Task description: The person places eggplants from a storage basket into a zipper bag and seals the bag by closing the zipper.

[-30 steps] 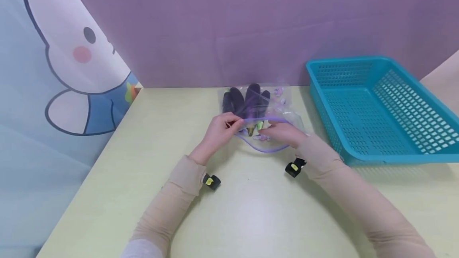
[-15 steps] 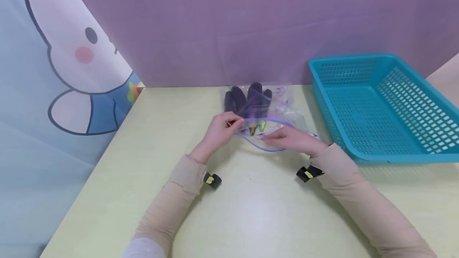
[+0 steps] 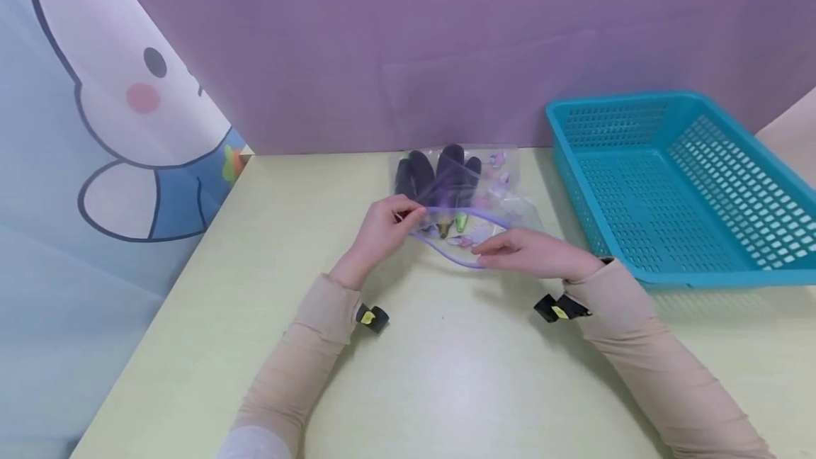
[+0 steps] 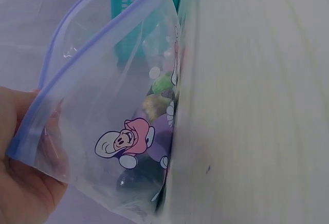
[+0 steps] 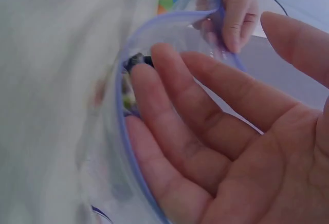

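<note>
A clear zip bag (image 3: 503,197) with a purple zip strip and cartoon prints lies near the back of the table, its mouth gaping toward me. Inside are several dark eggplants (image 3: 450,170), side by side; a brown stem end and a green one point to the opening. My left hand (image 3: 382,234) pinches the left corner of the bag's mouth between thumb and fingers. At the right part of the mouth is my right hand (image 3: 534,253), fingers extended and thumb apart, holding nothing. The right wrist view shows its fingertips (image 5: 165,54) at the opening, beside the purple strip (image 5: 122,80).
To the right of the bag stands a teal plastic basket (image 3: 676,211) with perforated walls. A purple cloth (image 3: 382,48) hangs along the table's back edge. On the left is a blue curtain (image 3: 38,317) with a cartoon figure.
My right hand has drawn back out of the bag's mouth, toward me and to the right, and its fingers have spread. The left hand keeps its pinch on the bag's corner.
</note>
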Available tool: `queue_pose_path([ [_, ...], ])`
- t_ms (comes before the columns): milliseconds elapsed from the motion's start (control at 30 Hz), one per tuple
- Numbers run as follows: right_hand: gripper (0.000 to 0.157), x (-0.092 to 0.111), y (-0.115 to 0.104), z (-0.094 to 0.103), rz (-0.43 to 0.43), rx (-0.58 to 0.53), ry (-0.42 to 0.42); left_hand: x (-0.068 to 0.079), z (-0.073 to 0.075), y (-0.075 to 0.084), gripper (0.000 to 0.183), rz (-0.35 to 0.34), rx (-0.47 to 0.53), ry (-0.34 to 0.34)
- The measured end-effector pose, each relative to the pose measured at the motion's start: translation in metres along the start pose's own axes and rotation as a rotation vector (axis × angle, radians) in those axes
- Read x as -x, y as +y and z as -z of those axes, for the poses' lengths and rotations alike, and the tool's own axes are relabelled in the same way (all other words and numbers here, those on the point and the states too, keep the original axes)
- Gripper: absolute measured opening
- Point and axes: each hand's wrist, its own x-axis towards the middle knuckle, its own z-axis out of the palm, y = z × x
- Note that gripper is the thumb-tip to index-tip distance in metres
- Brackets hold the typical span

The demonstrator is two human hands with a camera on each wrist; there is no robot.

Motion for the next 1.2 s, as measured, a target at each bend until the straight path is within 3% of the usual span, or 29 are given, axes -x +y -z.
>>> queue_pose_path([
  [233,0.036,0.006,-0.001,0.002,0.025,-0.024,0.017,0.000,0.001,0.001,0.016,-0.002,0.003,-0.006],
  [400,0.025,0.007,-0.004,0.003,0.039,0.018,0.047,0.001,0.002,0.001,0.017,0.005,0.009,-0.009],
  [500,0.018,0.010,-0.009,0.005,0.024,0.102,0.085,0.000,0.003,-0.001,0.017,0.017,0.011,0.005],
  [700,0.028,0.020,-0.020,0.006,-0.099,0.429,0.255,0.001,0.005,-0.003,0.017,0.033,0.006,0.021],
  [833,0.024,0.022,-0.021,0.004,-0.177,0.583,0.345,0.001,0.005,-0.004,0.017,0.038,0.006,0.021],
  [1000,0.022,0.019,-0.018,0.001,-0.198,0.677,0.371,0.001,0.006,-0.004,0.016,0.035,0.021,0.027],
  [1200,0.012,0.019,-0.014,0.002,-0.195,0.651,0.467,-0.001,0.009,-0.004,0.015,0.019,0.019,0.050],
])
